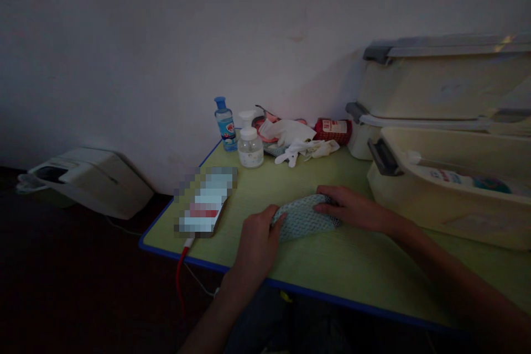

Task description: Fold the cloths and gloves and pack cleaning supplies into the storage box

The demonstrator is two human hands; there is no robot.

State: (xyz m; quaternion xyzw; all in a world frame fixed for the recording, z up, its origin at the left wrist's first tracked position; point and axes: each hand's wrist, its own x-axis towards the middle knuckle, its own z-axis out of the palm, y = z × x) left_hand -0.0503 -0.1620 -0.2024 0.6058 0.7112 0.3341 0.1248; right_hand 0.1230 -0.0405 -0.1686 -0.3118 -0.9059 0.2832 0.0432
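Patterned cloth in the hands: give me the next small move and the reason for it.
Probably ease the left hand and right hand slightly apart, keeping both grips. They hold opposite ends of the patterned cloth low over the table, and a darker part shows at its right end, so a gentle pull might even it out.

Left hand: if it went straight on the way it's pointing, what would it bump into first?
Beyond the patterned cloth in its grip, the left hand would probably meet the white gloves; depth is unclear.
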